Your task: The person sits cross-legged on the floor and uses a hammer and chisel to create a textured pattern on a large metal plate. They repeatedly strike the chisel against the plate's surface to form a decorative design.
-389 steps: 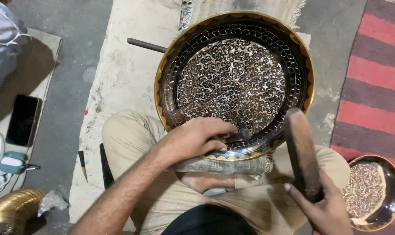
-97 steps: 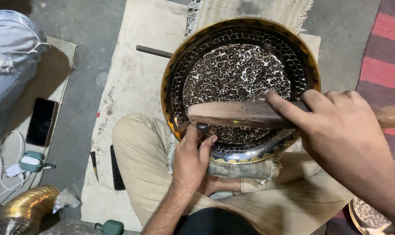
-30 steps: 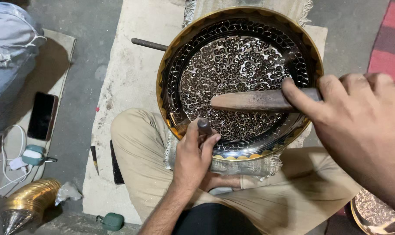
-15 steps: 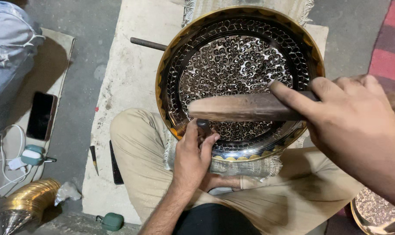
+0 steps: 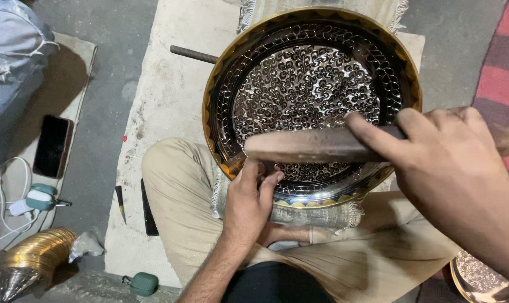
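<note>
Brass tray (image 5: pixel 313 106), engraved, rests tilted on the sitter's lap for reach. Left hand (image 5: pixel 249 205) pinches a small chisel (image 5: pixel 264 165) upright against the lower inner rim, steadying the tip. Right hand (image 5: pixel 450 163) clenches a wooden mallet (image 5: pixel 316 146) level, directly above the chisel head.
</note>
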Available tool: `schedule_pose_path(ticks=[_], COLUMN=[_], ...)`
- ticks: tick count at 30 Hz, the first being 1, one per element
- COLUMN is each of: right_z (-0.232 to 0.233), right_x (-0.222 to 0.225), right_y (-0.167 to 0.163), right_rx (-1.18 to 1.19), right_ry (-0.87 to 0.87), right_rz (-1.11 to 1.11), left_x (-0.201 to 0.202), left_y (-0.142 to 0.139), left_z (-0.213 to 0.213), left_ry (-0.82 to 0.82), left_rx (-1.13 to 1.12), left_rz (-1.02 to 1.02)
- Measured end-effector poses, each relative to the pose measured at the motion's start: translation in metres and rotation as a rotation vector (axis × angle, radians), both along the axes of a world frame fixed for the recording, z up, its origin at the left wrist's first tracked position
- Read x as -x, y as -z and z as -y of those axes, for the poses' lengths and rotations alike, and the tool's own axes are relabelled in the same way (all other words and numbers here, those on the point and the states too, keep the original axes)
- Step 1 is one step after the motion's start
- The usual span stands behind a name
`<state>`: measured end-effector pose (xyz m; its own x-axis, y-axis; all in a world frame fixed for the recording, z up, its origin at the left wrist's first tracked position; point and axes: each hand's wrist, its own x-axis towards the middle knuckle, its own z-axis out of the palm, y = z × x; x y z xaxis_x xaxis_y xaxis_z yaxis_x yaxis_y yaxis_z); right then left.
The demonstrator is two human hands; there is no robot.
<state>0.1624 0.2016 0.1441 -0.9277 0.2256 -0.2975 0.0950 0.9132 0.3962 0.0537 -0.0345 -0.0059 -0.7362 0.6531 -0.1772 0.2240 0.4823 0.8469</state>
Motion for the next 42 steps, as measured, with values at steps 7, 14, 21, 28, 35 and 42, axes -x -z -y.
schedule_pose_path(ticks=[7, 14, 21, 28, 35, 42], right_z=[-0.001, -0.012, -0.018, -0.015, -0.006, 0.011], right_x=[0.003, 0.001, -0.002, -0.004, 0.006, 0.0], right_y=[-0.004, 0.0, 0.0, -0.019, -0.022, -0.034], right_rx=[0.222, 0.419, 0.405, -0.03, 0.006, -0.079], right_ry=[0.075, 0.091, 0.071, -0.007, 0.008, 0.029], right_rz=[-0.124, -0.236, -0.289, -0.042, -0.037, -0.085], left_x=[0.001, 0.001, 0.001, 0.001, -0.001, 0.006], left_y=[-0.007, -0.01, -0.011, -0.012, -0.007, -0.015], left_z=[-0.001, -0.001, -0.002, 0.0, 0.002, -0.004], left_ry=[-0.015, -0.016, -0.028, -0.031, -0.029, -0.117], left_rx=[-0.086, -0.144, -0.07, -0.101, -0.148, -0.111], left_rz=[-0.032, -0.056, -0.046, -0.004, 0.036, 0.149])
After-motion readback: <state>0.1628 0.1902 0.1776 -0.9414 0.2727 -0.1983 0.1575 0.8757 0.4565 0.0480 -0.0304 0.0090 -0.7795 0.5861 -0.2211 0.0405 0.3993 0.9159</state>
